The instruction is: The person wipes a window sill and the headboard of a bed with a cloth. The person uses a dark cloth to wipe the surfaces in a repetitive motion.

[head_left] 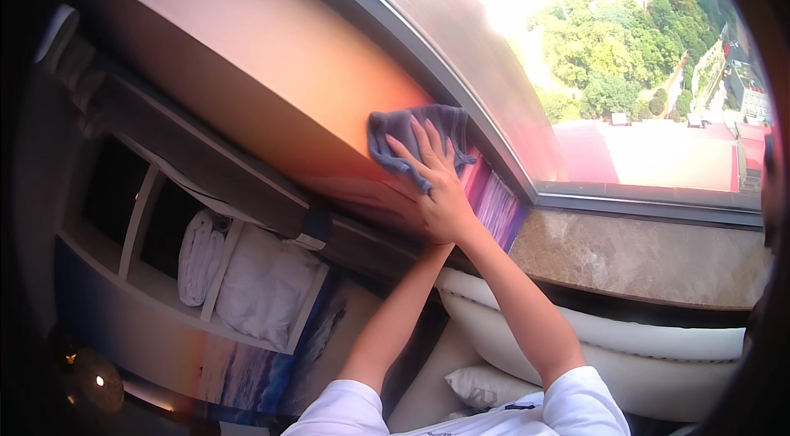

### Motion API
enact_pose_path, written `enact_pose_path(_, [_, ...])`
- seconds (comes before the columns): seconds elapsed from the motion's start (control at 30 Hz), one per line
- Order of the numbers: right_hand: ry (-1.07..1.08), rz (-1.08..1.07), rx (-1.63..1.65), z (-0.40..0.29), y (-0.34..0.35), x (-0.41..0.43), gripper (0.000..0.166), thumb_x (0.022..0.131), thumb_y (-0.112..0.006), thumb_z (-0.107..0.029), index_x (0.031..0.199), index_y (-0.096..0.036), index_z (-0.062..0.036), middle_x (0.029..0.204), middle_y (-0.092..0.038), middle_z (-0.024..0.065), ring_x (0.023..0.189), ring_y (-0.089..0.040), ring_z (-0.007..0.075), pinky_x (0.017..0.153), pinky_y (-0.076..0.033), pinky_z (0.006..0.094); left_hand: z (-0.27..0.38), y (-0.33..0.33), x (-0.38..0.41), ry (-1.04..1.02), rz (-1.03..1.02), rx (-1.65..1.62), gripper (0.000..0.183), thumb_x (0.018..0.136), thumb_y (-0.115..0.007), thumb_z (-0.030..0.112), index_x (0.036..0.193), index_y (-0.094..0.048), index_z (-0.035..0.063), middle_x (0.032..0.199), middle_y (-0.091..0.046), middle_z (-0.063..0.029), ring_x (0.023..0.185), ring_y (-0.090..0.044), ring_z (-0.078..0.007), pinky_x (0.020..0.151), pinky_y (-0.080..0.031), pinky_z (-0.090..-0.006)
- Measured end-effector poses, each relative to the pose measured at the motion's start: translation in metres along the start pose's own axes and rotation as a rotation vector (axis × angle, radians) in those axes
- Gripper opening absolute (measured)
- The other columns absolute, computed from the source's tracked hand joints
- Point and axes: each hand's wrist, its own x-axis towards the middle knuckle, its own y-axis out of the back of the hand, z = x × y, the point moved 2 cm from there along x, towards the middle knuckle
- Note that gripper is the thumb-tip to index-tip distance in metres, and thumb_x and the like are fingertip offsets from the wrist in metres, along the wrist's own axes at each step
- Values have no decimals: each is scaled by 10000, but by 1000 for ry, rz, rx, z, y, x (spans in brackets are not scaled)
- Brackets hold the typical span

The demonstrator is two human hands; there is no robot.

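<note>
My right hand (438,180) lies with its fingers spread on a grey-blue cloth (407,133), pressing it against a wall surface (278,59) printed in orange, pink and purple. The cloth is bunched near the wall's corner edge and reaches close to the dark window frame (494,127). My left forearm (398,322) passes up behind my right wrist. Much of my left hand (407,204) is hidden there; its visible part blends with the similarly coloured lower face of the wall, so its grip is unclear.
Beyond the window glass (592,84) are trees and buildings. A brown marble sill (623,251) runs below it. A white padded seat back (592,337) and a cushion (487,383) are close to my body. At left, a shelf unit (133,220) holds folded white bedding (200,257) and a white pillow (265,282).
</note>
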Motion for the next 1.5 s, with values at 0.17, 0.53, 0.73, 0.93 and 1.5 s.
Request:
enact_pose_path(0.17, [-655,212,83,170,24,-178,550,1069,-457,-419,1580,-388,-228,1687,-156,194,1542,-148,433,1235,-127,521,-6,71,-32,-45,221,226,721,967,-367,401,1542,-285,-27,1599,-272,-198,1480,-299,-294,1224,-239,-412])
enact_pose_path(0.53, [-143,142,34,30,2,-17,452,1036,-541,-285,1479,-544,-200,1627,-318,210,1503,-236,474,1223,-184,513,12,83,-61,-174,436,610,752,935,-371,390,1522,-287,-73,1589,-278,-226,1473,-317,-308,1217,-261,-415])
enact_pose_path(0.73, [-766,117,75,80,2,-101,533,1068,-475,-368,1584,-370,-287,1680,-164,222,1542,-95,480,1209,-115,616,8,81,-50,-200,477,761,777,924,-375,397,1536,-260,-68,1603,-255,-225,1490,-292,-311,1225,-245,-413])
enact_pose_path(0.93, [87,84,-125,-12,3,34,497,1023,-534,-253,1518,-486,-235,1610,-312,228,1473,-260,469,1200,-185,608,2,71,-29,-272,503,924,803,913,-380,404,1549,-233,-63,1618,-231,-224,1507,-267,-314,1233,-230,-411])
enact_pose_path(1.5, [202,-179,26,-13,6,3,476,977,-630,-261,1443,-581,-343,1652,-316,83,1538,-198,392,1232,-114,602,7,94,-62,-289,508,982,729,955,-370,350,1553,-252,-50,1632,-235,-207,1514,-262,-313,1239,-229,-410])
